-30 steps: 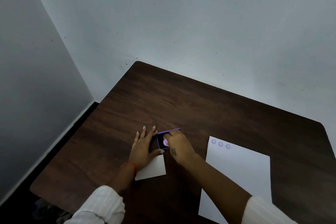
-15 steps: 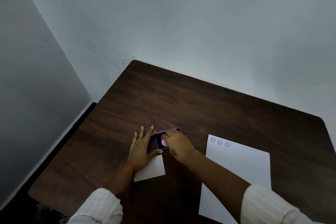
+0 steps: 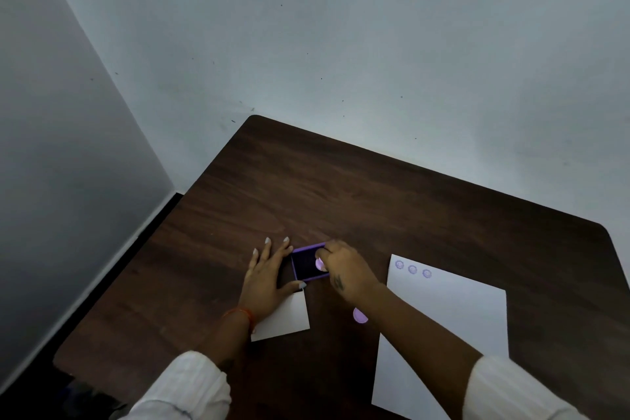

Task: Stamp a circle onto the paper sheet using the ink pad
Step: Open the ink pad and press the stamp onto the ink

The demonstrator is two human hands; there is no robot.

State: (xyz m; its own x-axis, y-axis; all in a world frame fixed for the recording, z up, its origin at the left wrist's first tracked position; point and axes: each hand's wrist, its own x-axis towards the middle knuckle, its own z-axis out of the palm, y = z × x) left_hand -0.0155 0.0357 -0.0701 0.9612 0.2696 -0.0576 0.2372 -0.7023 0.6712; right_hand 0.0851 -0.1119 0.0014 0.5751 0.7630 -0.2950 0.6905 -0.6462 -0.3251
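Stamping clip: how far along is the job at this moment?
Done: three purple prints already sit along the paper sheet's top edge. In hand: the right hand presses the stamp on the ink pad, left hand beside it. Left: carry it over and stamp the sheet.

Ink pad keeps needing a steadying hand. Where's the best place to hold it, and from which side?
Hold the ink pad by its raised purple frame on the left edge, coming in flat from the left, as the left hand does. The right hand and its stamp occupy the right side, and the dark inked centre should stay untouched.
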